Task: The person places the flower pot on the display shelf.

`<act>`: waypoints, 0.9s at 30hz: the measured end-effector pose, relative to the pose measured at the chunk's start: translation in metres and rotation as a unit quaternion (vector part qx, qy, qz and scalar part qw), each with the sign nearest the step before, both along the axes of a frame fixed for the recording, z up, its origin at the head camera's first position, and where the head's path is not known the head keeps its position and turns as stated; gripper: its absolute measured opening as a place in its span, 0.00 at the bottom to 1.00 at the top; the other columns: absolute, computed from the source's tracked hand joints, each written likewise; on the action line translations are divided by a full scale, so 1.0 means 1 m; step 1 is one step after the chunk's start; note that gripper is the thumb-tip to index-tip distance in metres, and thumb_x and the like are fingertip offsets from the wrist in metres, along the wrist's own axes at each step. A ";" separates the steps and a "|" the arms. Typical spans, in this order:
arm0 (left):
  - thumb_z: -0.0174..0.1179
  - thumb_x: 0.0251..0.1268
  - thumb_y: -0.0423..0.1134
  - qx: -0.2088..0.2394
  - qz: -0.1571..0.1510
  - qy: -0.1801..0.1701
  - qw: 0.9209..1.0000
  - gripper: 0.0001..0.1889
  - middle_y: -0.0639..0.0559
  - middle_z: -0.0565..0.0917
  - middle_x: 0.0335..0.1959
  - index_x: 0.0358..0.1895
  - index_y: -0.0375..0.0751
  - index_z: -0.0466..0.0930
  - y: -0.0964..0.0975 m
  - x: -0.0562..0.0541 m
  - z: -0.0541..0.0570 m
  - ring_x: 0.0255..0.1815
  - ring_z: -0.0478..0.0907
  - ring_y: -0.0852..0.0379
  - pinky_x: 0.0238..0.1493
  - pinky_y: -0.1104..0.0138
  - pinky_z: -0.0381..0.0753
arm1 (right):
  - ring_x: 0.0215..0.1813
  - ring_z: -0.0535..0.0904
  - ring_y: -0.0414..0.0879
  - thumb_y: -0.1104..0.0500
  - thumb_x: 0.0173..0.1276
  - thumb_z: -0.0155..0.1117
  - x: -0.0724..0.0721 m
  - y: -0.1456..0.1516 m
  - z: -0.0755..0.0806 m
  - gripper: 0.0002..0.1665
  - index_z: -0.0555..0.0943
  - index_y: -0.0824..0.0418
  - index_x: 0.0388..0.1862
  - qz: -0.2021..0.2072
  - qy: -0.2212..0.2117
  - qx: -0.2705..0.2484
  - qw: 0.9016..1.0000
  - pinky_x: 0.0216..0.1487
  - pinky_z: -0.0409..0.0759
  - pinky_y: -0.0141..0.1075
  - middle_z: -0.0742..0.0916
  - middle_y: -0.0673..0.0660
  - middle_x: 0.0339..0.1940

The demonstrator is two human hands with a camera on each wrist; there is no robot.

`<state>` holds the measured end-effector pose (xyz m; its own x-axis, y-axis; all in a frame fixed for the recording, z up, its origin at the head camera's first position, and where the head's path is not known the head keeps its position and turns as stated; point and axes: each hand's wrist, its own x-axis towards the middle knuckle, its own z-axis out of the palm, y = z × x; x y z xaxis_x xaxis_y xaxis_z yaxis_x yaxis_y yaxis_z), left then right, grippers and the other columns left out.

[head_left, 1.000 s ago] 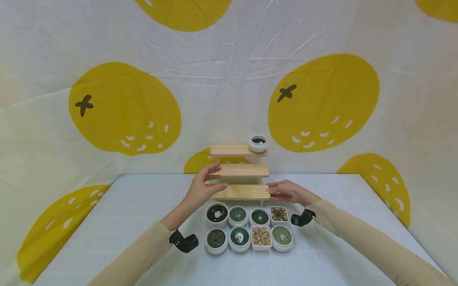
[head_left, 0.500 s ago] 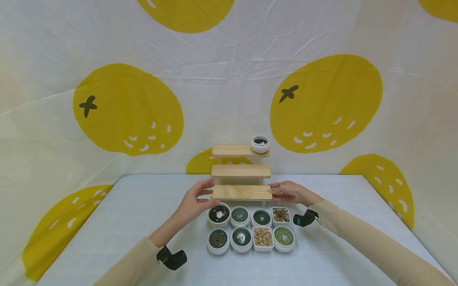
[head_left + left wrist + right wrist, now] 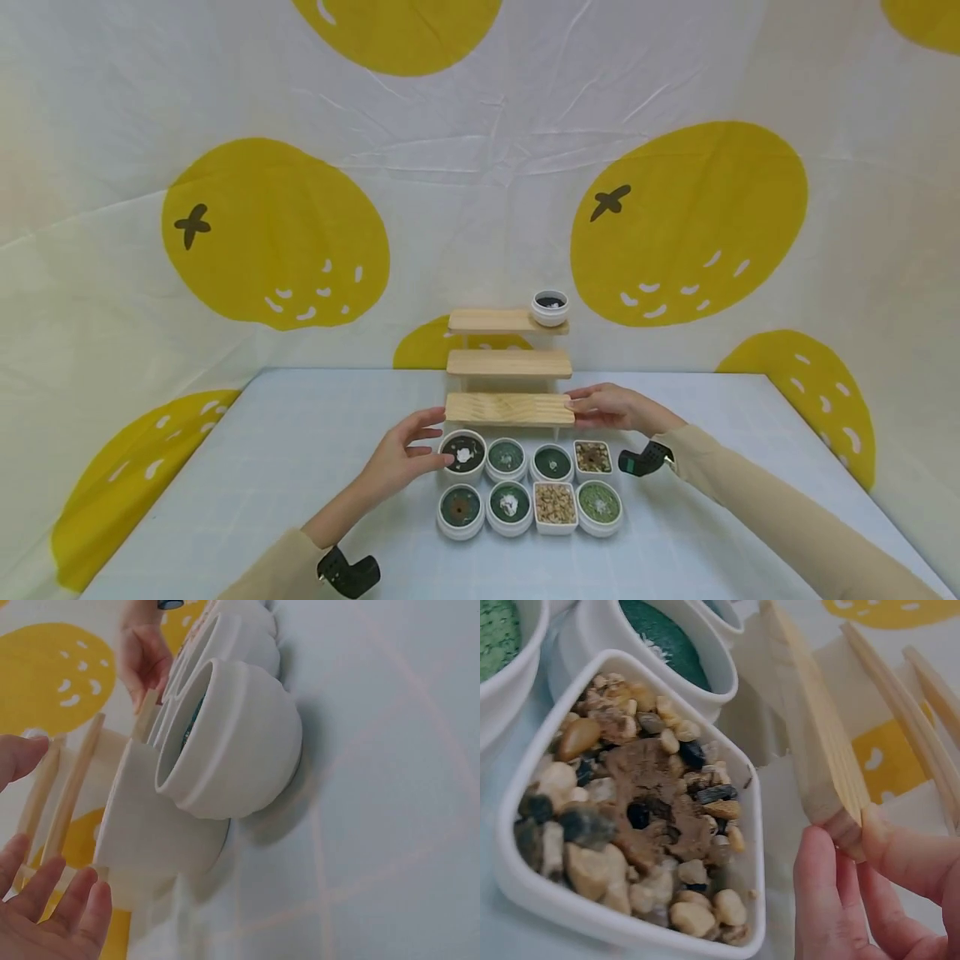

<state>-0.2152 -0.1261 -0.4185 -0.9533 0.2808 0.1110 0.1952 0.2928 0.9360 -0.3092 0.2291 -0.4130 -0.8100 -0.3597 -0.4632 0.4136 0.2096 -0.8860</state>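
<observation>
A three-tier wooden display stand (image 3: pixel 510 407) stands at the middle of the table. My right hand (image 3: pixel 618 408) grips the right end of its lowest shelf, thumb above and fingers below, as the right wrist view shows on the plank (image 3: pixel 817 742). My left hand (image 3: pixel 401 454) is at the left, its thumb and fingers spread apart, beside a white round pot with dark filling (image 3: pixel 464 452). In the left wrist view, the left hand (image 3: pixel 52 907) holds nothing. A small white pot (image 3: pixel 550 307) sits on the top shelf's right end.
Before the stand, white pots stand in two rows: round ones with green filling (image 3: pixel 552 462), a square one with pebbles (image 3: pixel 652 810), a square one with tan chips (image 3: pixel 555 503) and a round one with light green grains (image 3: pixel 599 502). A fruit-print cloth (image 3: pixel 480 208) hangs behind.
My left hand has come down from beside the middle and lowest shelves to the back-left pot. The right hand keeps its grip on the lowest shelf. The head view has shifted slightly.
</observation>
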 end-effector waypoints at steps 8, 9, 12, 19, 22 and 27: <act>0.68 0.56 0.34 -0.001 -0.014 -0.011 1.000 0.33 0.38 0.72 0.65 0.66 0.38 0.67 -0.001 0.001 -0.014 0.60 0.73 0.40 0.60 0.52 0.78 | 0.37 0.81 0.39 0.63 0.74 0.52 0.003 0.002 -0.001 0.34 0.54 0.74 0.73 0.013 0.004 -0.009 1.000 0.41 0.84 0.27 0.84 0.53 0.38; 0.68 0.56 0.34 0.000 -0.014 -0.014 1.000 0.33 0.38 0.72 0.65 0.66 0.38 0.67 -0.001 0.000 -0.016 0.60 0.73 0.41 0.60 0.52 0.77 | 0.37 0.81 0.39 0.63 0.74 0.52 0.003 0.002 -0.001 0.34 0.54 0.74 0.73 0.013 0.005 -0.012 1.000 0.41 0.84 0.27 0.83 0.53 0.38; 0.69 0.55 0.34 0.003 -0.013 -0.020 1.000 0.33 0.38 0.73 0.64 0.66 0.38 0.68 -0.001 -0.002 -0.020 0.60 0.73 0.41 0.60 0.52 0.77 | 0.38 0.80 0.39 0.62 0.74 0.51 0.003 0.003 -0.003 0.34 0.54 0.74 0.72 0.019 0.013 -0.019 1.000 0.42 0.84 0.27 0.83 0.53 0.39; 0.70 0.54 0.37 0.005 -0.021 -0.035 0.999 0.36 0.37 0.73 0.64 0.67 0.39 0.67 -0.001 -0.008 -0.031 0.59 0.75 0.43 0.58 0.57 0.80 | 0.39 0.81 0.40 0.61 0.73 0.53 0.001 0.004 -0.009 0.34 0.56 0.73 0.72 0.015 0.012 -0.024 1.000 0.43 0.84 0.28 0.83 0.54 0.41; 0.71 0.53 0.37 0.009 -0.029 -0.043 0.999 0.36 0.36 0.72 0.65 0.67 0.37 0.67 -0.002 -0.011 -0.035 0.59 0.75 0.43 0.57 0.61 0.80 | 0.38 0.81 0.40 0.61 0.73 0.53 0.000 0.005 -0.010 0.34 0.55 0.72 0.72 0.010 0.010 -0.022 1.000 0.42 0.84 0.28 0.83 0.54 0.41; 0.71 0.53 0.36 0.016 -0.049 -0.045 0.998 0.36 0.35 0.71 0.65 0.67 0.35 0.66 -0.003 -0.014 -0.038 0.59 0.75 0.42 0.57 0.63 0.80 | 0.38 0.80 0.39 0.61 0.73 0.53 0.000 0.004 -0.011 0.35 0.54 0.73 0.73 0.016 0.018 -0.018 1.000 0.42 0.84 0.27 0.82 0.53 0.40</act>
